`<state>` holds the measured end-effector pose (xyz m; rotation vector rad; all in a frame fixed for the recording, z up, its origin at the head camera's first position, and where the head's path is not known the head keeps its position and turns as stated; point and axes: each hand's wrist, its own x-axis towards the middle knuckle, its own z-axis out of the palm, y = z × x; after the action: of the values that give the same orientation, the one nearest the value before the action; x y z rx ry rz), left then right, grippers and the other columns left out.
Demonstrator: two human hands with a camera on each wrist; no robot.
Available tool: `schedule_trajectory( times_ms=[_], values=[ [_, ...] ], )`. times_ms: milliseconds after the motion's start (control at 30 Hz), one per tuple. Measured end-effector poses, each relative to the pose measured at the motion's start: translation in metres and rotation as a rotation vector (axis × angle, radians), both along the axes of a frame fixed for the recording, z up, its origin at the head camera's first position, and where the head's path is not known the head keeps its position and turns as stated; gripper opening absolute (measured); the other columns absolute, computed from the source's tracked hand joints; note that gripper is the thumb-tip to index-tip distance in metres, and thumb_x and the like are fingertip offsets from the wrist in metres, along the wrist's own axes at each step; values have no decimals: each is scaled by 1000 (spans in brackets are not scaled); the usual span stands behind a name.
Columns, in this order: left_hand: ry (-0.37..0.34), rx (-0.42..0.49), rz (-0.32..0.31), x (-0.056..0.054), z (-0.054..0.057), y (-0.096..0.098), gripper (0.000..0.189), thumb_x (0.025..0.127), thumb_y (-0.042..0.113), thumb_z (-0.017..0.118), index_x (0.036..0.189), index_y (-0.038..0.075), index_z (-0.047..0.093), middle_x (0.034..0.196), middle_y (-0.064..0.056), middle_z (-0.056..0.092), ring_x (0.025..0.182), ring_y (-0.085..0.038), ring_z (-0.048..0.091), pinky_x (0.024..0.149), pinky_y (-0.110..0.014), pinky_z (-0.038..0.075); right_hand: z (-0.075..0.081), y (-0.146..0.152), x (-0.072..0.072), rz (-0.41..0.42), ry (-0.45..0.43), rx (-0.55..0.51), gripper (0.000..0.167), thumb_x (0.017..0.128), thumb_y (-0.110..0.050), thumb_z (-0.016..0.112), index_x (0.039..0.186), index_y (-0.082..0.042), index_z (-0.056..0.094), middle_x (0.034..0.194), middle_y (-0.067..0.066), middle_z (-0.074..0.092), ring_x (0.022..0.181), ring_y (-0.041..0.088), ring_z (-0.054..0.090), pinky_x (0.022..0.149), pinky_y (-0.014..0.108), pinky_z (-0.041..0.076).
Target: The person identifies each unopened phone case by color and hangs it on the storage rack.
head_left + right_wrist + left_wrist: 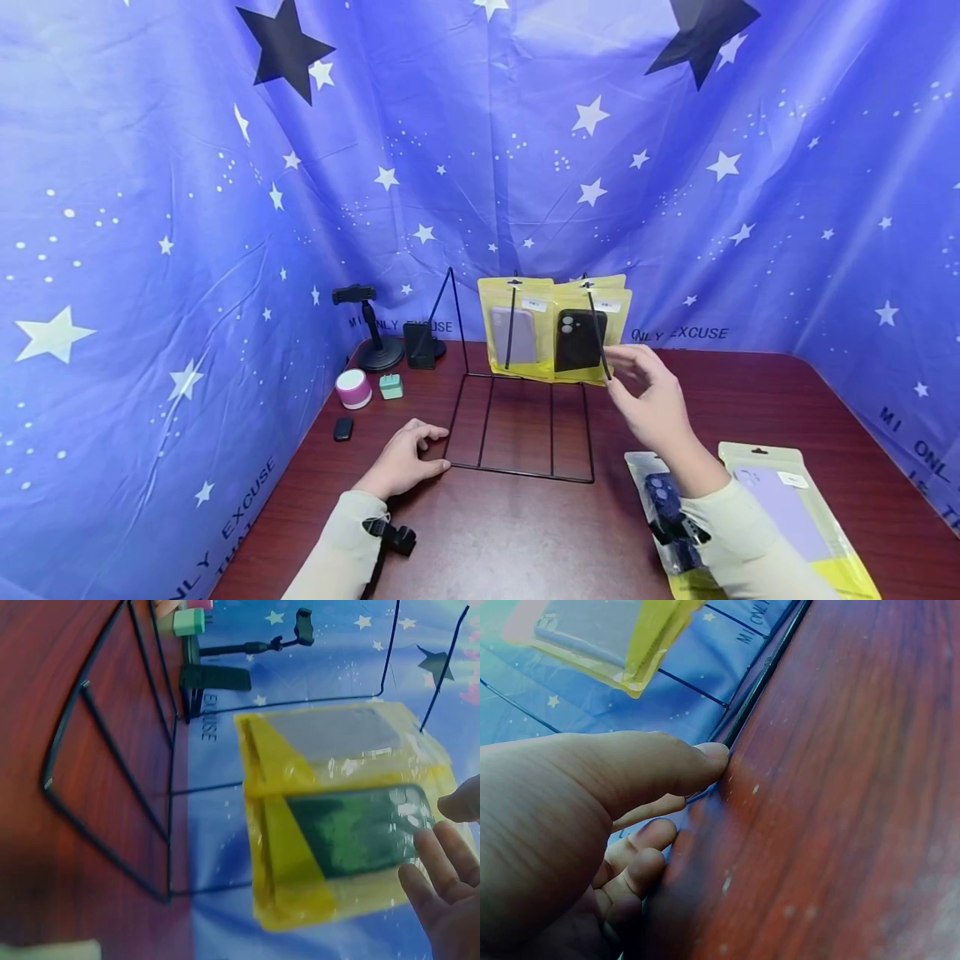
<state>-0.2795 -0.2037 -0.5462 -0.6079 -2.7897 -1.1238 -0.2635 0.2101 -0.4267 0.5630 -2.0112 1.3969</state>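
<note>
A black wire display rack [517, 476] stands on the table. Two yellow-edged pouches hang from its prongs: the left pouch [542, 365] shows a lavender phone case [522, 337], the right pouch [617, 312] a black phone case [573, 350]. Edges of further pouches show behind. My right hand [651, 392] is at the right pouch's side, fingertips close to its edge and the prong's tip; in the right wrist view its fingers [441, 862] are spread over the case. My left hand [405, 458] touches the rack's near left corner, thumb [682, 761] and index finger apart.
Two more pouches, one with a dark blue case [663, 498], one with a lavender case [783, 512], lie at the right under my forearm. At the left stand a phone holder [380, 352], a small black stand [420, 346], a pink-white jar [353, 389], a green charger [391, 386] and a black fob [342, 429].
</note>
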Motion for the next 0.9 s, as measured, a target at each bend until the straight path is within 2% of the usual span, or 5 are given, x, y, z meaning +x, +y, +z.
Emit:
schedule_trajectory(
  times_ms=[233, 367, 500, 767, 900],
  values=[
    [-7, 4, 1, 0, 1, 0, 48, 83, 26, 91, 127, 17, 74, 112, 3, 62, 95, -14, 55, 85, -35, 49, 11, 20, 33, -58, 3, 51, 42, 85, 22, 71, 124, 8, 68, 118, 25, 67, 106, 4, 68, 91, 16, 49],
    [-1, 1, -1, 0, 0, -1, 48, 84, 26, 90, 128, 17, 74, 112, 3, 61, 95, -14, 55, 85, -34, 49, -4, 41, 31, -102, -8, 61, 47, 85, 19, 74, 128, 0, 70, 120, 17, 69, 104, 10, 68, 93, 15, 47],
    [7, 4, -1, 0, 0, -1, 48, 83, 26, 91, 127, 16, 74, 112, 2, 62, 94, -14, 55, 84, -34, 49, -13, 58, 33, -125, -29, 79, 50, 86, 15, 76, 131, -7, 70, 122, 13, 70, 105, 9, 69, 97, 15, 45],
    [1, 5, 3, 0, -1, 0, 47, 83, 26, 91, 127, 16, 74, 111, 2, 62, 95, -14, 56, 84, -34, 49, -24, 94, 44, -158, -51, 169, 53, 83, 13, 81, 131, -5, 69, 119, 11, 71, 106, 1, 67, 98, 10, 40],
    [7, 9, -4, 0, 0, 0, 47, 84, 26, 91, 127, 16, 74, 112, 2, 62, 95, -15, 56, 84, -34, 49, -29, 116, 48, -152, -49, 195, 54, 80, 14, 83, 130, -2, 69, 114, -1, 73, 105, -1, 67, 97, 9, 40]
  ],
)
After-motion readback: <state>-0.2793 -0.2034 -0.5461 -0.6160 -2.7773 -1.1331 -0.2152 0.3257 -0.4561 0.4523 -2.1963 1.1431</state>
